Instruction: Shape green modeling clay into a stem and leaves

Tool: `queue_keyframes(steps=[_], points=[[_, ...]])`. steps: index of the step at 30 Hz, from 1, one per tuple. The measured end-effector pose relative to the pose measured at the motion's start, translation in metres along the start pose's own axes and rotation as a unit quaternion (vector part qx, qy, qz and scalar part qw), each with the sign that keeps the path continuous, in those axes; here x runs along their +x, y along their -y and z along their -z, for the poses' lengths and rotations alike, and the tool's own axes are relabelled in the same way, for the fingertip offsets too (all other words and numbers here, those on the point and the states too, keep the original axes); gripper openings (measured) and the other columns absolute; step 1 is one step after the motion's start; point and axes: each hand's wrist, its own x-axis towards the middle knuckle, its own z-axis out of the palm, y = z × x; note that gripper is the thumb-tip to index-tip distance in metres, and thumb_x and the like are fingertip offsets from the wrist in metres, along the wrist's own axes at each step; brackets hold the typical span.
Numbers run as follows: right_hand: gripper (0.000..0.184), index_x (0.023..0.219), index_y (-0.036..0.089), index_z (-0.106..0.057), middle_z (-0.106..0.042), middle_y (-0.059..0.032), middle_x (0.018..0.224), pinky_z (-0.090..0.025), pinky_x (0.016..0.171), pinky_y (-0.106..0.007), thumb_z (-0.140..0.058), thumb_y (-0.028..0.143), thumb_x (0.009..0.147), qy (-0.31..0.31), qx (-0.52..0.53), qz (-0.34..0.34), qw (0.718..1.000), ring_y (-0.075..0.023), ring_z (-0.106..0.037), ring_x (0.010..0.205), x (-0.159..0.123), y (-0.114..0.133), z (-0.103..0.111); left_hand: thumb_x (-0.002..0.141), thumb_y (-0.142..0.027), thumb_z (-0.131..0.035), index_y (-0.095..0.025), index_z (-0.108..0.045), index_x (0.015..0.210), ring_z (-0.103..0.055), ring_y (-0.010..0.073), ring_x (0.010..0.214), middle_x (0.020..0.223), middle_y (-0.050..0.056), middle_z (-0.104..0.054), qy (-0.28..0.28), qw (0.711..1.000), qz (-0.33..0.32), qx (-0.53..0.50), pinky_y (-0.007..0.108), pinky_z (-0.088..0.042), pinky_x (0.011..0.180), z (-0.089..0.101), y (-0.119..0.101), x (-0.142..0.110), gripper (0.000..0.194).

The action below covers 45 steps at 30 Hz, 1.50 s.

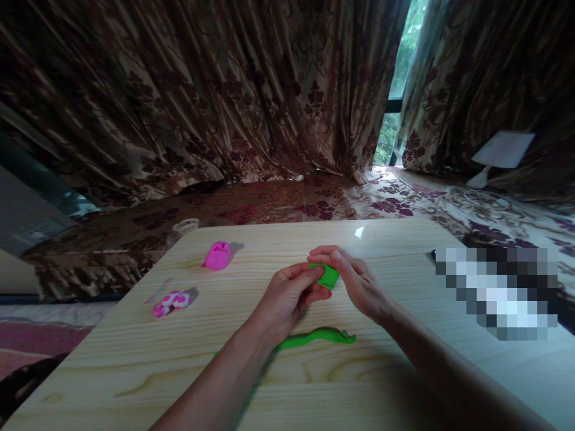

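Note:
My left hand pinches a small, squarish lump of green modelling clay, thumb on its near face. My right hand cups the same lump from the right, its fingers curved over the far and upper edge. Part of the clay's back side is hidden by the fingers. Below the hands a long, wavy strip of green clay lies on the table, its left part covered by my left forearm.
On the wooden table, a pink clay shape and a pink-and-white spotted bow-like piece lie to the left. A clear container stands past the far left corner. A pixelated object is at right, a white lamp farther back.

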Motion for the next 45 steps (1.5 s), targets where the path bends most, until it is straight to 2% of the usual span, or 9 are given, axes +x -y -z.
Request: queue_keyframes(steps=[9, 13, 16, 23, 30, 33, 36, 42, 45], points=[[0.034, 0.109, 0.024, -0.064, -0.058, -0.0033, 0.116, -0.036, 0.100, -0.030, -0.035, 0.034, 0.095, 0.002, -0.007, 0.007, 1.000, -0.0153, -0.051, 0.112, 0.000, -0.001, 0.000, 0.072, -0.019, -0.068, -0.014, -0.067, 0.078, -0.062, 0.0091, 0.056, 0.069, 0.001, -0.067, -0.024, 1.000, -0.017, 0.003, 0.020, -0.053, 0.058, 0.003, 0.003, 0.006, 0.008], [0.034, 0.116, 0.021, -0.057, -0.063, -0.0060, 0.105, -0.048, 0.080, -0.030, -0.048, 0.037, 0.088, -0.013, 0.037, -0.079, 0.996, -0.0164, -0.059, 0.094, 0.005, -0.011, 0.006, 0.072, -0.024, -0.068, -0.013, -0.068, 0.077, -0.061, 0.0102, 0.062, 0.073, 0.003, -0.067, -0.036, 0.998, -0.050, 0.033, 0.021, -0.051, 0.060, 0.005, 0.006, 0.007, 0.012], [0.033, 0.107, 0.017, -0.058, -0.066, -0.0048, 0.089, -0.048, 0.064, -0.026, -0.059, 0.035, 0.080, 0.015, 0.075, -0.116, 0.990, -0.0147, -0.061, 0.077, 0.007, -0.022, 0.008, 0.072, -0.027, -0.068, -0.012, -0.068, 0.075, -0.059, 0.0096, 0.059, 0.067, 0.002, -0.066, -0.037, 0.994, -0.070, 0.070, 0.021, -0.049, 0.060, 0.008, 0.006, 0.009, 0.016], [0.020, 0.087, 0.016, -0.062, -0.064, -0.0009, 0.072, -0.046, 0.056, -0.024, -0.062, 0.031, 0.075, 0.012, 0.065, -0.116, 0.991, -0.0107, -0.055, 0.062, 0.007, -0.028, 0.004, 0.068, -0.031, -0.070, -0.015, -0.069, 0.090, -0.058, 0.0107, 0.055, 0.064, 0.001, -0.066, -0.073, 0.969, -0.136, 0.191, 0.021, -0.044, 0.055, 0.015, 0.008, 0.014, 0.027], [0.023, 0.090, 0.016, -0.061, -0.067, -0.0027, 0.079, -0.048, 0.059, -0.025, -0.064, 0.030, 0.072, 0.003, 0.061, -0.117, 0.991, -0.0135, -0.061, 0.068, 0.007, -0.031, 0.003, 0.070, -0.036, -0.066, -0.015, -0.069, 0.079, -0.057, 0.0117, 0.053, 0.063, 0.001, -0.065, -0.096, 0.956, -0.140, 0.241, 0.022, -0.043, 0.053, 0.020, 0.009, 0.019, 0.023], [0.019, 0.089, 0.017, -0.062, -0.067, -0.0016, 0.074, -0.046, 0.060, -0.025, -0.063, 0.026, 0.073, -0.002, -0.008, -0.105, 0.994, -0.0139, -0.061, 0.067, 0.004, -0.036, 0.001, 0.070, -0.032, -0.065, -0.016, -0.068, 0.078, -0.057, 0.0130, 0.056, 0.065, 0.002, -0.065, -0.097, 0.925, -0.184, 0.317, 0.023, -0.041, 0.054, 0.023, 0.013, 0.022, 0.018], [0.016, 0.091, 0.020, -0.064, -0.064, 0.0004, 0.067, -0.043, 0.056, -0.024, -0.059, 0.023, 0.076, 0.004, -0.133, -0.085, 0.987, -0.0134, -0.059, 0.060, 0.001, -0.040, 0.000, 0.072, -0.028, -0.062, -0.018, -0.069, 0.077, -0.059, 0.0156, 0.063, 0.069, 0.003, -0.067, -0.093, 0.868, -0.234, 0.429, 0.025, -0.040, 0.060, 0.026, 0.017, 0.023, 0.013], [0.015, 0.087, 0.021, -0.068, -0.064, -0.0034, 0.083, -0.044, 0.064, -0.025, -0.057, 0.017, 0.077, 0.049, -0.296, -0.007, 0.954, -0.0149, -0.059, 0.071, -0.002, -0.039, -0.001, 0.072, -0.028, -0.062, -0.025, -0.071, 0.075, -0.058, 0.0191, 0.068, 0.072, 0.003, -0.067, -0.124, 0.770, -0.234, 0.581, 0.027, -0.036, 0.063, 0.025, 0.019, 0.019, 0.009], [0.016, 0.088, 0.021, -0.068, -0.064, -0.0045, 0.086, -0.044, 0.067, -0.026, -0.055, 0.017, 0.080, 0.065, -0.317, 0.005, 0.946, -0.0157, -0.060, 0.075, -0.002, -0.038, 0.002, 0.071, -0.030, -0.064, -0.025, -0.070, 0.073, -0.058, 0.0204, 0.073, 0.077, 0.003, -0.067, -0.123, 0.764, -0.241, 0.586, 0.027, -0.037, 0.066, 0.027, 0.017, 0.018, 0.008]])
